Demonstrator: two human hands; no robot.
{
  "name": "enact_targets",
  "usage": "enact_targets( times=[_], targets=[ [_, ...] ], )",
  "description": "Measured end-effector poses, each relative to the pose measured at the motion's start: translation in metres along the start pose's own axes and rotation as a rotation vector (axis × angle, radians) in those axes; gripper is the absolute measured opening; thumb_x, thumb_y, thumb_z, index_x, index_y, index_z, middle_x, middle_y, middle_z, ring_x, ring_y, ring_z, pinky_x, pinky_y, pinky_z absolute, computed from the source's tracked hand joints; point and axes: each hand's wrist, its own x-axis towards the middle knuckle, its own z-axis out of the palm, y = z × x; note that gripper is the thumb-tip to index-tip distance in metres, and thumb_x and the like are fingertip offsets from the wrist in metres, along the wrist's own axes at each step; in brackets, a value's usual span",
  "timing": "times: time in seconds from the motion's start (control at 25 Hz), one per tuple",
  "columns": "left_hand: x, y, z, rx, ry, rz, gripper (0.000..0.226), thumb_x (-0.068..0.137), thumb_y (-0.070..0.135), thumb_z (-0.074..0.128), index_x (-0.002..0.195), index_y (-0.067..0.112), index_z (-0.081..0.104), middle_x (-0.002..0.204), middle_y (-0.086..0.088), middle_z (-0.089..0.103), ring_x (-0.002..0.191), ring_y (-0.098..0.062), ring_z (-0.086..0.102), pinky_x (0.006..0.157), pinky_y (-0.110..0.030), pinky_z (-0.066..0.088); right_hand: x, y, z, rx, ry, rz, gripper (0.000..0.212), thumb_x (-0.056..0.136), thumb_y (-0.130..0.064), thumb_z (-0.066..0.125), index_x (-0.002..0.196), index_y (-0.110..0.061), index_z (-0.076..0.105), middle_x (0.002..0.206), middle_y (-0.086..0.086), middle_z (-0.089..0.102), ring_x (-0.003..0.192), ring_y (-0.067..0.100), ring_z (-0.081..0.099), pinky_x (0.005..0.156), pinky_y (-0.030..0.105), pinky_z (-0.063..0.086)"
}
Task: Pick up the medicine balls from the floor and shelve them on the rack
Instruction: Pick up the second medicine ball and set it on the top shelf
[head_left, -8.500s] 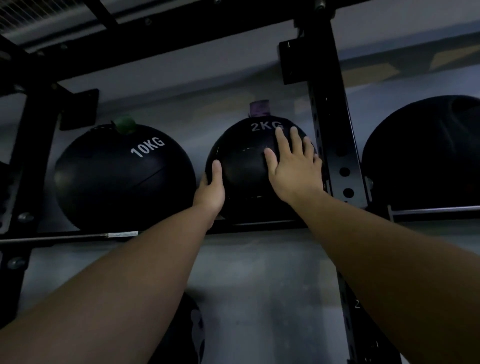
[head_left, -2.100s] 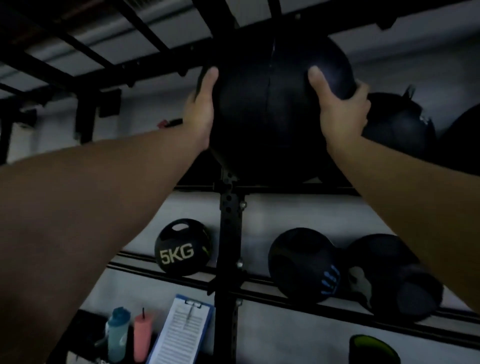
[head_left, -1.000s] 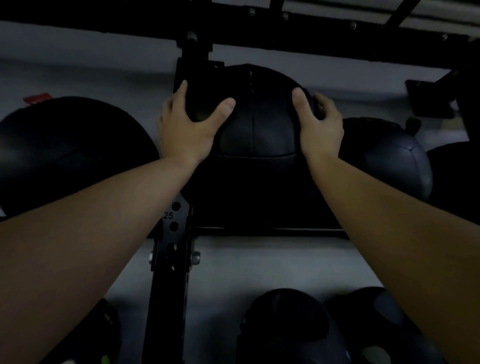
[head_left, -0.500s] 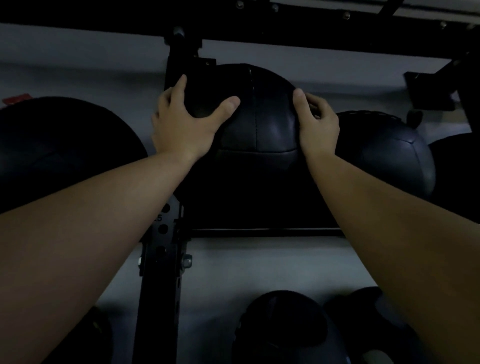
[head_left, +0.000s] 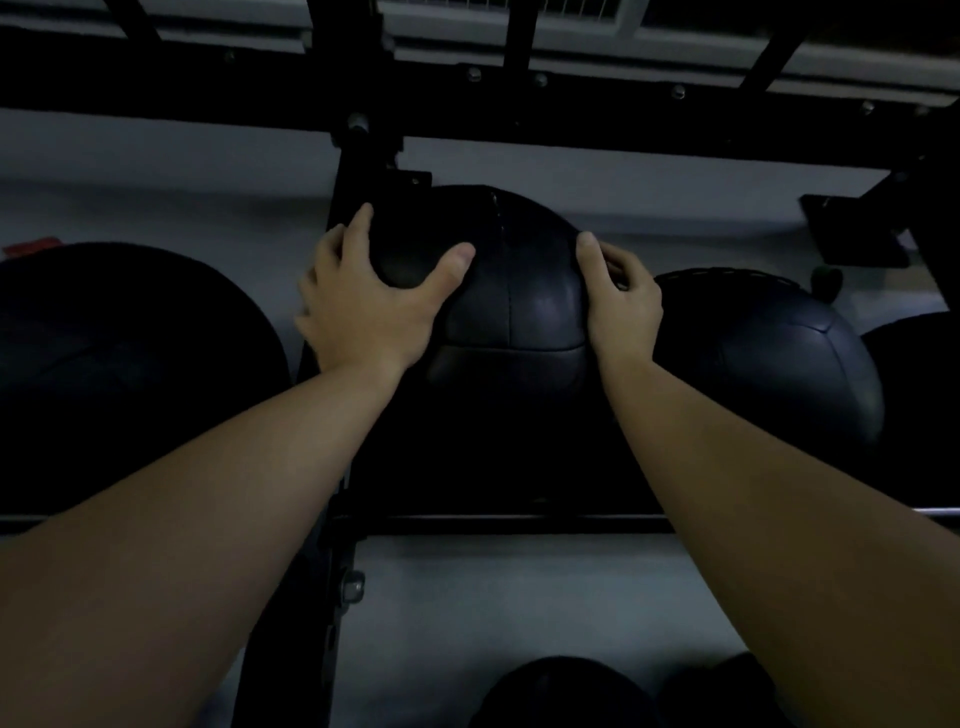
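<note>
Both hands clamp the medicine ball (head_left: 511, 306): our left hand (head_left: 363, 306) spreads over its upper left, thumb across the front; our right hand (head_left: 621, 306) cups its right side. Ball sits on the rack's top shelf rail (head_left: 519, 522), just right of the upright (head_left: 358, 171). Its lower half is lost in shadow. Seam runs vertical; round, no long axis. Neighbour ball (head_left: 769, 364) touches or nearly touches, we cannot tell.
</note>
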Motion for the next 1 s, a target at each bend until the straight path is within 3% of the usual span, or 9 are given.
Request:
enact_targets(
  times=[0.2,0.36,0.48,0.56,0.64,0.8,0.88,1.0],
  targets=[
    [-0.005,0.011,0.007,0.091,-0.081,0.005,0.127,0.074,0.103,0.053,0.178,0.036,0.024,0.186,-0.006,0.025,0.169,-0.039,0.025,0.132,-0.068,0.027,0.001,0.007,-0.011,-0.046,-0.037,0.036,0.044,0.095,-0.057,0.070,0.120,-0.021,0.078,0.114,-0.005,0.078,0.106,0.006,0.071,0.100,0.030,0.057],
    [0.000,-0.014,-0.020,0.095,-0.251,0.114,0.153,0.051,0.115,0.046,0.179,0.037,0.022,0.182,-0.006,0.030,0.168,-0.036,0.031,0.132,-0.057,0.035,-0.004,0.008,-0.029,-0.168,-0.151,-0.026,0.049,0.102,-0.057,0.059,0.134,-0.022,0.071,0.128,-0.006,0.074,0.115,0.005,0.067,0.102,0.020,0.051],
    [-0.006,-0.025,-0.017,0.024,-0.171,0.165,0.154,0.051,0.116,0.049,0.179,0.033,0.027,0.178,-0.014,0.035,0.165,-0.041,0.033,0.134,-0.058,0.032,-0.002,0.022,-0.057,-0.314,-0.261,-0.173,0.043,0.112,-0.038,0.048,0.146,-0.016,0.061,0.139,-0.003,0.065,0.127,0.003,0.055,0.098,0.000,0.037],
    [-0.011,-0.024,-0.007,0.026,-0.114,0.170,0.145,0.057,0.107,0.054,0.178,0.030,0.029,0.177,-0.016,0.036,0.164,-0.045,0.033,0.132,-0.060,0.032,0.005,0.032,-0.072,-0.377,-0.308,-0.235,0.043,0.114,-0.030,0.045,0.152,-0.012,0.053,0.150,0.004,0.060,0.136,0.009,0.051,0.104,0.002,0.033],
    [-0.014,-0.020,-0.002,0.038,-0.096,0.180,0.150,0.055,0.111,0.049,0.178,0.029,0.029,0.177,-0.019,0.037,0.164,-0.045,0.033,0.130,-0.061,0.032,0.019,0.036,-0.079,-0.424,-0.310,-0.255,0.044,0.113,-0.026,0.044,0.153,-0.009,0.051,0.152,0.010,0.059,0.140,0.018,0.053,0.109,0.012,0.033],
    [-0.015,-0.013,0.009,0.074,-0.172,0.223,0.161,0.047,0.122,0.037,0.178,0.030,0.029,0.180,-0.017,0.035,0.167,-0.043,0.031,0.134,-0.061,0.031,0.069,0.044,-0.111,-0.479,-0.185,-0.330,0.049,0.105,-0.029,0.044,0.143,-0.002,0.060,0.138,0.017,0.067,0.128,0.028,0.062,0.103,0.014,0.037],
    [-0.007,-0.008,0.027,0.067,-0.199,0.245,0.159,0.046,0.122,0.037,0.177,0.032,0.032,0.181,-0.013,0.035,0.167,-0.040,0.033,0.134,-0.062,0.033,0.082,0.042,-0.129,-0.573,-0.210,-0.380,0.047,0.107,-0.031,0.045,0.142,-0.003,0.060,0.134,0.017,0.069,0.121,0.020,0.062,0.097,0.014,0.038],
    [0.009,-0.015,0.054,0.066,-0.222,0.190,0.157,0.048,0.122,0.032,0.175,0.029,0.041,0.178,-0.015,0.044,0.164,-0.037,0.041,0.133,-0.052,0.036,0.080,0.045,-0.130,-0.562,-0.249,-0.419,0.044,0.108,-0.033,0.046,0.138,-0.005,0.063,0.120,0.009,0.072,0.106,0.006,0.059,0.084,0.002,0.037]
  ],
)
